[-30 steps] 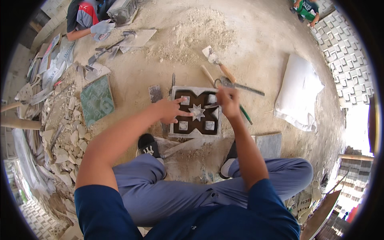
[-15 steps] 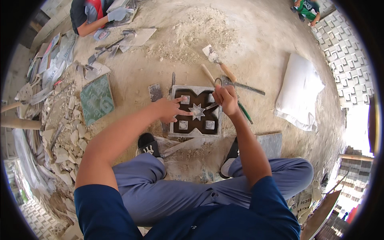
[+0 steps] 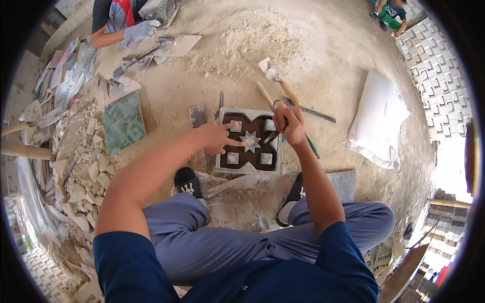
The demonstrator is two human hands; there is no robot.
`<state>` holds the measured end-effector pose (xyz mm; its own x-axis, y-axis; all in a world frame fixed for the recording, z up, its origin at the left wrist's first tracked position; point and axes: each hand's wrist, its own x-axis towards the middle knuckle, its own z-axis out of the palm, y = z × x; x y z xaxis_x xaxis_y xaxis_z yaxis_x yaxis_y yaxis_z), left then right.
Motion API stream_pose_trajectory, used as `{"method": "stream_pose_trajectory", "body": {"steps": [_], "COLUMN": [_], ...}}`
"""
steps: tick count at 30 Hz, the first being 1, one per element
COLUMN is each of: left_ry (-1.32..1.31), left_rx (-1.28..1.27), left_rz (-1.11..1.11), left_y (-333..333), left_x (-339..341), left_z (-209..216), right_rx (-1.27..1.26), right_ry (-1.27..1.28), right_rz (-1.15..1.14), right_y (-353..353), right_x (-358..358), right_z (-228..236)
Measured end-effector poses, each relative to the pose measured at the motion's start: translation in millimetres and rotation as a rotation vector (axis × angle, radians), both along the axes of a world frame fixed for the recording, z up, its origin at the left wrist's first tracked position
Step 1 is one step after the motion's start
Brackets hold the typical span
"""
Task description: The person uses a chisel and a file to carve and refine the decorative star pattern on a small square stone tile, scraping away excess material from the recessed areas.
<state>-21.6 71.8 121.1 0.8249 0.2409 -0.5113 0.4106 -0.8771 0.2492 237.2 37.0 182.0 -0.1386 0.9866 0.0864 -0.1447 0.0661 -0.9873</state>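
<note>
On the ground in front of me lies a square grey concrete block or mould [image 3: 247, 170]. It has dark recesses, a star-shaped centre [image 3: 250, 142] and small square raised parts near its corners. My left hand [image 3: 216, 137] rests on its left side with fingers spread, one fingertip by the upper-left square and another beside the star. My right hand [image 3: 290, 123] is closed above the right side, gripping a narrow metal-bladed tool [image 3: 272, 137]. The blade points down and left into the dark recess right of the star; the fist hides its handle.
A trowel [image 3: 286, 90], a wooden handle [image 3: 264, 94] and a metal bar [image 3: 318, 114] lie beyond my right hand. A white sack [image 3: 379, 118] is at right; a green board [image 3: 124, 124] and rubble [image 3: 93, 171] at left. A co-worker's gloved hand [image 3: 141, 33] is at far left.
My right hand has shifted slightly right and its blade has turned to a steeper slant. My left hand stays in place. The co-worker's gloved hand has moved left and down, beside a grey block.
</note>
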Motion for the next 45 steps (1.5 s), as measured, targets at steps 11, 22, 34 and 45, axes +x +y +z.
{"method": "stream_pose_trajectory", "body": {"steps": [11,22,34,45], "left_ry": [0.057,0.017,0.094,0.031], "left_rx": [0.004,0.041,-0.004,0.01], "left_rz": [0.043,-0.003,0.013,0.016], "left_y": [1.9,-2.5,-0.2,-5.1], "left_x": [-7.5,1.5,-1.5,-1.3], "left_z": [-2.5,4.3,7.2,0.8], "right_rx": [0.008,0.19,0.214,0.141], "right_ry": [-0.03,-0.015,0.151,-0.086], "right_rz": [-0.277,-0.396,-0.444,-0.427], "right_y": [-12.2,-15.5,-25.8,-25.0], "right_x": [-15.4,-11.2,-13.6,-12.4], "right_z": [1.7,-19.6,-0.5,-22.7]}}
